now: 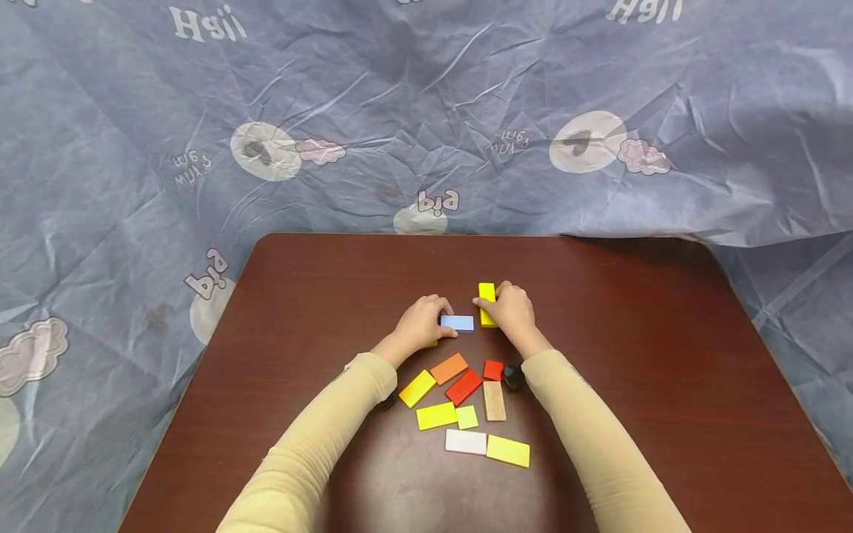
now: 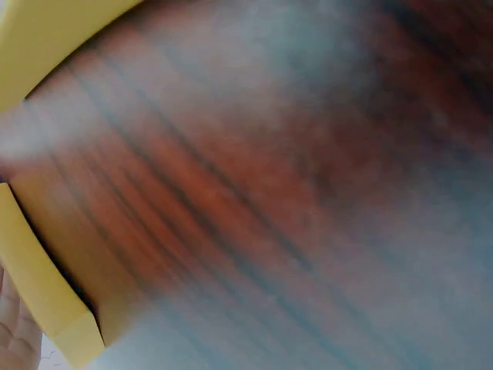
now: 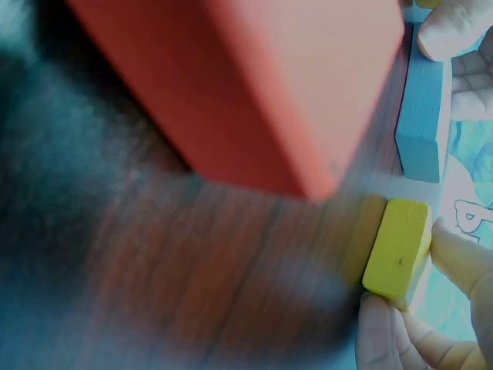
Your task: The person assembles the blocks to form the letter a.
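Observation:
In the head view my left hand [image 1: 421, 322] grips the left end of a light blue block [image 1: 458, 323], thumb on the near side and fingers on the far side. To its right, my right hand [image 1: 513, 307] pinches a long yellow block [image 1: 487, 296] between thumb and fingers. The right wrist view shows that yellow block [image 3: 397, 250] between fingertips, with the blue block [image 3: 424, 108] a short gap away under a left thumb. Partly hidden beneath my left hand is another yellow block [image 1: 434, 343].
Nearer on the brown table [image 1: 633, 333] lie several loose blocks, among them an orange block [image 1: 449, 369], a red block [image 1: 463, 387], a wooden block [image 1: 494, 401] and a white block [image 1: 466, 442]. A small red block [image 1: 493, 369] sits beside my right wrist.

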The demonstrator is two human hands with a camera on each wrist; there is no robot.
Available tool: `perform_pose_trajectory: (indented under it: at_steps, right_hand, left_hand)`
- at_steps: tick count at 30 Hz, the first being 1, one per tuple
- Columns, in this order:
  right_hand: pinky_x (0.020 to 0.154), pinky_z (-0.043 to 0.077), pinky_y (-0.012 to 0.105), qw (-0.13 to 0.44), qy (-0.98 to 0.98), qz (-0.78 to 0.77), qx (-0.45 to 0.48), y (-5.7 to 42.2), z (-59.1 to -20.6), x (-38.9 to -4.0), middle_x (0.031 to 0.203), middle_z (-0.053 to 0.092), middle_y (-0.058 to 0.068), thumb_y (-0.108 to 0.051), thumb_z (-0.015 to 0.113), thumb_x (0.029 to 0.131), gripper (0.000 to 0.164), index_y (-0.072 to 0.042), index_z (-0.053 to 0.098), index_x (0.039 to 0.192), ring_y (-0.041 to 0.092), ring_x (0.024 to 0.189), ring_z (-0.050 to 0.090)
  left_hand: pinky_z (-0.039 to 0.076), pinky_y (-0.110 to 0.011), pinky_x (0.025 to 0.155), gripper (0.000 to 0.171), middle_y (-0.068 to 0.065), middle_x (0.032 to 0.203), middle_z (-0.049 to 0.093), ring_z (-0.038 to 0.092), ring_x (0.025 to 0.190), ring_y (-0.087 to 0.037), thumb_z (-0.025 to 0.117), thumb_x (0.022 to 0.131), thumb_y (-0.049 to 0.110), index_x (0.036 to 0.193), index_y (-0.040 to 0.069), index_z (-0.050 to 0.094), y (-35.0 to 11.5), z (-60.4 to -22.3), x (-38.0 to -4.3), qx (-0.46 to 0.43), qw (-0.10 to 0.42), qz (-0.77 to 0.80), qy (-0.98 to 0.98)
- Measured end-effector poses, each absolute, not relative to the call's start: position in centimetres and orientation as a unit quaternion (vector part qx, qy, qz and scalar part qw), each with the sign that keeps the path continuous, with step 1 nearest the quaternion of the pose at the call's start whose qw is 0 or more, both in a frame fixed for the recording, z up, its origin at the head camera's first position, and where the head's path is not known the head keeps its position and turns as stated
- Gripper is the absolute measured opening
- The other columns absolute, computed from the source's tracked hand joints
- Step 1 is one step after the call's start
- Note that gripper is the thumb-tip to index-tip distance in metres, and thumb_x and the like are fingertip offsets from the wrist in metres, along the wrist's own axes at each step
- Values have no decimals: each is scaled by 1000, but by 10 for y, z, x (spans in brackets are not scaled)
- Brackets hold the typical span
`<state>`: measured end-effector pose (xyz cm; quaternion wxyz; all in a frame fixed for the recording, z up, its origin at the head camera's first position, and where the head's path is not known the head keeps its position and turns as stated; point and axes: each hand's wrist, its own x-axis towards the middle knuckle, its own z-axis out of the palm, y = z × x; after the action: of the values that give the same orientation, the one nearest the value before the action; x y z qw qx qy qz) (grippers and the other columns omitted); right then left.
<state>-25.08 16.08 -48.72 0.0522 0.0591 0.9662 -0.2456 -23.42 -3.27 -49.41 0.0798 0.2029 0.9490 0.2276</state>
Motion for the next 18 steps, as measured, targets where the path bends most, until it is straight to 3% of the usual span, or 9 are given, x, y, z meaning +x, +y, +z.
perform_pose_trajectory:
  at_steps: [6,18]
  right_hand:
    - [72,52,37,52,958,-274,63,165,-485,-248,108,68,24,-38,66,94,49,5,61,116,33,87,63]
    - [71,54,34,58,946,-306,88,168,-489,-252,105,70,21,-37,69,92,45,4,63,112,29,84,64]
  left_hand:
    - [52,-33,89,36,-3,104,63,58,99,-20,76,86,37,111,12,67,-34,-494,-235,212,85,243,943]
    - [52,-32,89,32,-2,105,65,59,98,-19,76,87,33,111,14,71,-26,-494,-243,212,86,254,940]
